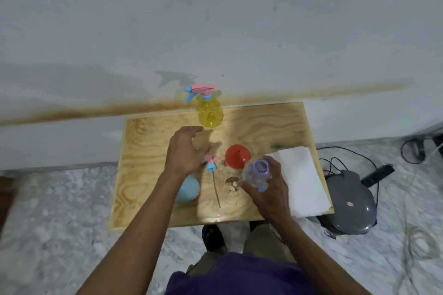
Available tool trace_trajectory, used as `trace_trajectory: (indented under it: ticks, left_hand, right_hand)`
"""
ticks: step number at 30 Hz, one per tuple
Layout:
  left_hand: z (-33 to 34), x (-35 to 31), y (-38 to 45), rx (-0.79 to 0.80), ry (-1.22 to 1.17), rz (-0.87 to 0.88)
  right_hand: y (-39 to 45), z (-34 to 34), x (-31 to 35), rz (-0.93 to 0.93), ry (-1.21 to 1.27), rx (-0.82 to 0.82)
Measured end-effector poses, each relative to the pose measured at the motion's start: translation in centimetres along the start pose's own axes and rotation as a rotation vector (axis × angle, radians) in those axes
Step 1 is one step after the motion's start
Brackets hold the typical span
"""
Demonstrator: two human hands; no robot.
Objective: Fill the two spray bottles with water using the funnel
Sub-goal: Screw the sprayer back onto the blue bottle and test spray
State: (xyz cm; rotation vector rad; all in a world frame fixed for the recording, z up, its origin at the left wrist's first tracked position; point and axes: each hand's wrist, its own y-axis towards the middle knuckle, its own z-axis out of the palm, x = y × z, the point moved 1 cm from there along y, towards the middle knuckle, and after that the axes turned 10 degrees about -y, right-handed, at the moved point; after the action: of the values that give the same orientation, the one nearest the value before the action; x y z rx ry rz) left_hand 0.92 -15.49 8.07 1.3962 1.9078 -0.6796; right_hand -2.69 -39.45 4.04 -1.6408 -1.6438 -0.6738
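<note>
Right now my right hand [266,189] is wrapped around a clear water bottle [257,173], fingers and thumb curled about its body, its open mouth with the bluish neck ring tilted up toward me. I hold it above the near right part of the wooden table [148,141], just beside the orange funnel [237,156], which lies on the tabletop wide end down with its spout up.

My left hand [185,151] hovers over the middle of the table with the fingers loosely spread and gripping nothing. Under my left wrist sits the blue spray bottle [189,189], partly hidden by my forearm. Its pink-and-blue spray head [211,164] lies loose on the wood just right of my left hand, the thin dip tube [216,190] trailing toward the near edge.

The yellow spray bottle [209,112] stands upright at the far edge by the wall, with its pink-and-blue trigger top on (whether it holds water I cannot tell).

A white paper towel [302,179] covers the right side of the table. Small dark stains mark the wood near the funnel. On the floor to the right sits a grey round appliance [350,203] with black cables [345,153].
</note>
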Motion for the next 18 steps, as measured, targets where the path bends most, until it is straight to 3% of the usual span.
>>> trace_trajectory:
  ticks: [8, 12, 18]
  left_hand:
    - [-5.8, 6.9, -7.5, -0.298, -0.232, -0.205]
    - [-4.9, 8.8, -11.2, -0.319, -0.326, -0.317]
    - [-1.9, 9.9, -14.0, -0.183, -0.387, -0.347]
  right_hand:
    - [-1.9, 1.8, -0.6, 0.083, 0.001, -0.198]
    - [-5.5, 1.7, 0.6, 0.119, 0.014, -0.405]
    - [-6.3, 5.8, 3.9, -0.044, -0.048, -0.102]
